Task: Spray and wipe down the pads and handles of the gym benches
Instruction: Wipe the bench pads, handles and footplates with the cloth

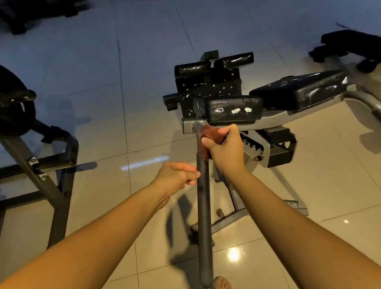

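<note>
Handle (204,214) nearest me: left hand (176,176) pinches it steady, right hand (223,147) grips the cloth (209,132); I'd wipe full-length, firmly.

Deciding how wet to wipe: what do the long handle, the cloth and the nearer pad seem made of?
Handle: matte dark grey sleeve, probably foam or rubber; no glare. Cloth: reddish-brown soft fabric, bunched in the right hand. Pad: shiny black cover, likely vinyl, with white scuffed patches.
</note>
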The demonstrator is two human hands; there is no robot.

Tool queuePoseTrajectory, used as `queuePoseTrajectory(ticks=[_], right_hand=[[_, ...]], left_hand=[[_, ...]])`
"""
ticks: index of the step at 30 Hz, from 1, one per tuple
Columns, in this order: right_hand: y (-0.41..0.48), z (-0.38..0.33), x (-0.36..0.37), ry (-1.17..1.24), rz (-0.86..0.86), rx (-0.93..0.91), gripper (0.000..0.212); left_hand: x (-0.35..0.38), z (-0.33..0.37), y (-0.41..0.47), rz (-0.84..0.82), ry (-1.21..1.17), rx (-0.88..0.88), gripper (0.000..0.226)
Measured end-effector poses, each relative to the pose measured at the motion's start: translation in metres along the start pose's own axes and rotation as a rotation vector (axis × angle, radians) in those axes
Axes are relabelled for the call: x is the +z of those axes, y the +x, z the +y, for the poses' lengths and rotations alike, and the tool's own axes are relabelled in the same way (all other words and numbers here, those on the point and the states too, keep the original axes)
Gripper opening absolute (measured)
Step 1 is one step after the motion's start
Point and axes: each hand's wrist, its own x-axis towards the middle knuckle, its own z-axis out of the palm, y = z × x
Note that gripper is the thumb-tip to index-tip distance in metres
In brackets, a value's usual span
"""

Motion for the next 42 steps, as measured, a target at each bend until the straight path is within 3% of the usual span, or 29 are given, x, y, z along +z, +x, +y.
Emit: queuePoseTrajectory(ticks=[7,11,15,17,21,22,24,26,29,31,34,38,42], right_hand=[[-0.048,0.026,-0.018,-0.129,-0.065,0.001,0.043],[-0.006,0.001,-0.001,-0.106,0.067,0.044,0.04],[0.005,-0.017,0.006,-0.132,0.161,0.053,0.042],[-0.01,-0.026,0.002,-0.148,0.175,0.05,0.043],[-0.05,-0.054,-0.002,-0.045,0.236,-0.002,0.047],[-0.059,-0.061,-0.003,-0.021,0.259,-0.025,0.049],[-0.07,-0.074,-0.002,0.021,0.271,-0.054,0.052],[-0.077,-0.088,-0.004,0.076,0.267,-0.049,0.054],[-0.081,-0.098,-0.013,0.271,0.226,0.06,0.053],[-0.08,-0.099,-0.023,0.507,0.182,0.118,0.053],[-0.076,-0.099,-0.032,0.769,0.144,0.207,0.047],[-0.065,-0.099,-0.033,0.744,0.22,0.266,0.024],[-0.056,-0.097,-0.036,0.69,0.3,0.239,0.021]], left_hand=[[-0.007,0.004,0.005,-0.136,0.135,0.054,0.007],[-0.012,0.002,0.017,-0.21,0.188,0.089,0.012],[-0.031,0.015,0.029,-0.358,0.447,0.155,0.015],[-0.047,0.035,0.038,-0.343,0.559,0.201,0.01],[-0.076,0.088,0.043,-0.321,0.416,0.392,0.006],[-0.081,0.102,0.04,-0.349,0.349,0.436,0.003],[-0.083,0.126,0.032,-0.463,0.296,0.47,0.02],[-0.076,0.142,0.022,-0.597,0.371,0.477,0.03],[-0.064,0.152,0.016,-0.749,0.484,0.452,0.028],[-0.061,0.16,0.012,-0.751,0.52,0.437,0.031],[-0.057,0.17,0.001,-0.683,0.507,0.46,0.017],[-0.052,0.176,-0.005,-0.655,0.539,0.504,0.018],[-0.044,0.183,0.004,-0.574,0.669,0.631,0.012]])
